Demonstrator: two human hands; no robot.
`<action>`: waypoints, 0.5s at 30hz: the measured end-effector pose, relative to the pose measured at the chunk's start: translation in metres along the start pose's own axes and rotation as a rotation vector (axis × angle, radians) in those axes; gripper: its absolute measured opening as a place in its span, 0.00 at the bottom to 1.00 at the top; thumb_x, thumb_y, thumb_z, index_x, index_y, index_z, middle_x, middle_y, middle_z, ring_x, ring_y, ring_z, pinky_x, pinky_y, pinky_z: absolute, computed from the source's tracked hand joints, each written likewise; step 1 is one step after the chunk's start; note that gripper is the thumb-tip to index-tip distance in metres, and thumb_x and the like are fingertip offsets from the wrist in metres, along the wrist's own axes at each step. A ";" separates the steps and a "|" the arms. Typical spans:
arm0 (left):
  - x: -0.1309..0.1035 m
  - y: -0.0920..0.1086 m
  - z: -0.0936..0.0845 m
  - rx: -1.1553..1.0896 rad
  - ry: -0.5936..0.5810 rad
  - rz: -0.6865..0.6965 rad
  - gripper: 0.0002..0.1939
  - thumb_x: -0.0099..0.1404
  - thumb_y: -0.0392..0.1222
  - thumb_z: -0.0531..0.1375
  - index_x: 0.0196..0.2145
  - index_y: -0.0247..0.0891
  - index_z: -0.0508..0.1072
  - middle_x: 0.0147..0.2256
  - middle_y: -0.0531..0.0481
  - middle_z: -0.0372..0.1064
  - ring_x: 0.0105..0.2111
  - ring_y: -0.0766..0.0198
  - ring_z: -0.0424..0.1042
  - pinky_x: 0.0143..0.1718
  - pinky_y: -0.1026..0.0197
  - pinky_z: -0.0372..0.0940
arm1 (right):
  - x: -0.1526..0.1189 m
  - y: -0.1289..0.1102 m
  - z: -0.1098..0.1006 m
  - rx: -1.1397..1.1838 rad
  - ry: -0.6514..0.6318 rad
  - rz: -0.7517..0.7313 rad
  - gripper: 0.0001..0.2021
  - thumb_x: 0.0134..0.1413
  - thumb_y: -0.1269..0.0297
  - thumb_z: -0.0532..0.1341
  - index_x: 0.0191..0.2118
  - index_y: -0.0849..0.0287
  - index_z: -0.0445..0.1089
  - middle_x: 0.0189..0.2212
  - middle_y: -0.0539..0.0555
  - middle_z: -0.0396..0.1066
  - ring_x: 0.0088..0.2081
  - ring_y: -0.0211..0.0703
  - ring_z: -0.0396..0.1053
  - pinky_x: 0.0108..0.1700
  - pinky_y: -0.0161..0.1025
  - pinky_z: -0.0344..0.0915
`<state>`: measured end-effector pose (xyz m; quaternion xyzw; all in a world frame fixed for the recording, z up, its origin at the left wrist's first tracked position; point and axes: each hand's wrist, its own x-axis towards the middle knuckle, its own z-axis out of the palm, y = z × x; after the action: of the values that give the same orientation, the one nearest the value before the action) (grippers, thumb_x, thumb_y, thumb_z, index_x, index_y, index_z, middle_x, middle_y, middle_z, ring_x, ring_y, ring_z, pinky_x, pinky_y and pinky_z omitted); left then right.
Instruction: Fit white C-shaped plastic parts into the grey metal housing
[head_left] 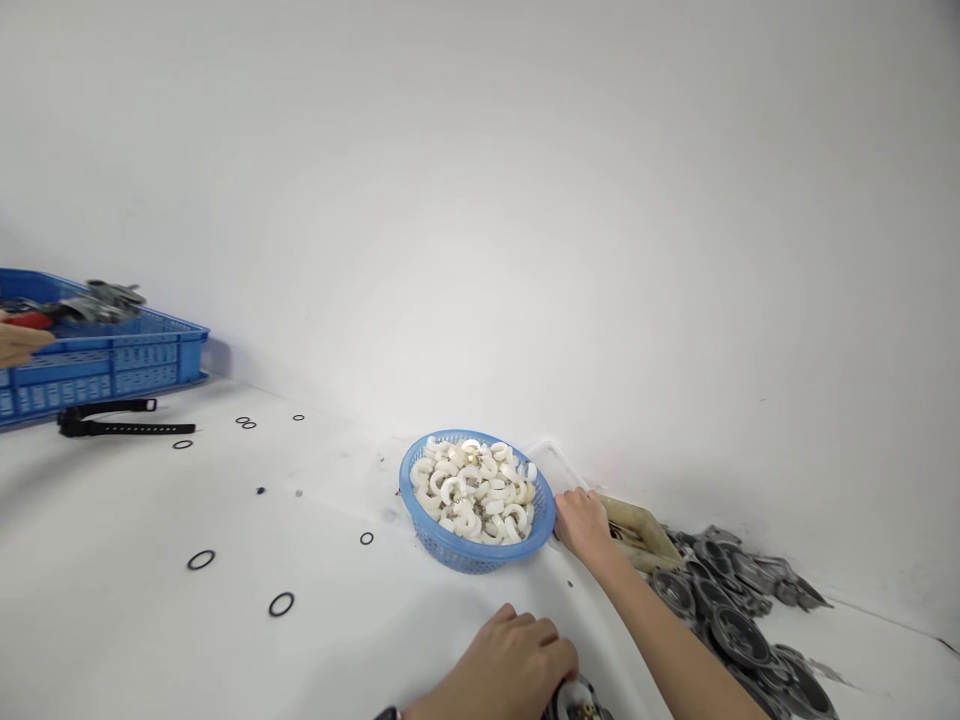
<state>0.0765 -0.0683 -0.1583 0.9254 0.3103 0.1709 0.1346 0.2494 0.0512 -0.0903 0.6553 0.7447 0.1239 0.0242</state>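
Near the bottom edge my left hand (514,665) is closed round a dark metal part (576,700), which the frame's lower edge cuts off. My right hand (583,520) reaches up to the right side of a round blue basket (469,550). Its fingers are bent beside the rim; what they hold, if anything, is hidden. White curved plastic pieces (472,485) fill the basket. Just right of my right hand stands a yellowish tray (660,535) with thin brownish items in it.
Grey metal parts (739,635) are heaped at the right. A blue crate (146,360) with metal parts stands far left, where another person's hand (22,343) shows. A black watch (124,428) and several black rings (281,604) lie on the white table (150,620).
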 end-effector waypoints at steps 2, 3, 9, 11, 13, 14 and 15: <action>-0.001 -0.001 0.000 -0.008 -0.002 -0.002 0.11 0.65 0.43 0.68 0.44 0.43 0.73 0.43 0.49 0.76 0.42 0.51 0.78 0.41 0.56 0.61 | -0.005 0.002 -0.009 0.024 -0.021 0.006 0.15 0.69 0.57 0.64 0.54 0.60 0.72 0.54 0.58 0.73 0.51 0.50 0.74 0.53 0.53 0.73; -0.001 -0.001 0.000 -0.012 -0.004 -0.004 0.12 0.63 0.43 0.68 0.44 0.43 0.73 0.43 0.50 0.76 0.42 0.51 0.77 0.41 0.56 0.61 | -0.008 0.005 -0.014 0.039 -0.037 0.004 0.14 0.69 0.58 0.64 0.52 0.61 0.73 0.51 0.57 0.74 0.50 0.49 0.74 0.53 0.53 0.73; -0.009 0.007 -0.010 -0.086 0.003 -0.044 0.25 0.57 0.57 0.74 0.46 0.44 0.73 0.44 0.50 0.75 0.43 0.49 0.76 0.44 0.55 0.62 | -0.071 0.030 -0.040 0.260 -0.261 -0.184 0.09 0.57 0.74 0.61 0.32 0.56 0.78 0.31 0.51 0.79 0.33 0.45 0.76 0.35 0.38 0.68; -0.015 0.014 -0.018 -0.166 0.016 -0.100 0.26 0.56 0.59 0.75 0.45 0.45 0.74 0.45 0.52 0.75 0.45 0.50 0.74 0.47 0.55 0.62 | -0.104 0.037 -0.048 0.362 -0.315 -0.249 0.10 0.55 0.72 0.60 0.31 0.52 0.78 0.29 0.48 0.78 0.32 0.43 0.75 0.31 0.35 0.64; -0.019 0.021 -0.026 -0.241 0.026 -0.156 0.25 0.54 0.57 0.76 0.44 0.46 0.74 0.45 0.54 0.74 0.45 0.51 0.73 0.48 0.55 0.62 | -0.136 0.041 -0.055 0.511 -0.336 -0.293 0.12 0.51 0.73 0.60 0.31 0.50 0.79 0.29 0.48 0.79 0.34 0.45 0.75 0.30 0.35 0.62; -0.021 0.024 -0.029 -0.266 0.027 -0.175 0.25 0.54 0.56 0.75 0.44 0.47 0.74 0.44 0.54 0.74 0.44 0.51 0.72 0.47 0.55 0.62 | -0.148 0.042 -0.059 0.581 -0.339 -0.304 0.13 0.49 0.73 0.60 0.30 0.49 0.79 0.29 0.48 0.79 0.35 0.47 0.75 0.29 0.35 0.62; -0.023 0.027 -0.032 -0.288 0.027 -0.185 0.24 0.54 0.55 0.75 0.44 0.47 0.74 0.43 0.55 0.73 0.43 0.51 0.71 0.46 0.55 0.63 | -0.159 0.042 -0.062 0.642 -0.340 -0.314 0.13 0.47 0.74 0.60 0.30 0.48 0.80 0.29 0.48 0.79 0.36 0.48 0.75 0.29 0.35 0.61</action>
<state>0.0612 -0.0985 -0.1251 0.8618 0.3683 0.2127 0.2766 0.3002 -0.1097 -0.0414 0.5187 0.8222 -0.2308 -0.0406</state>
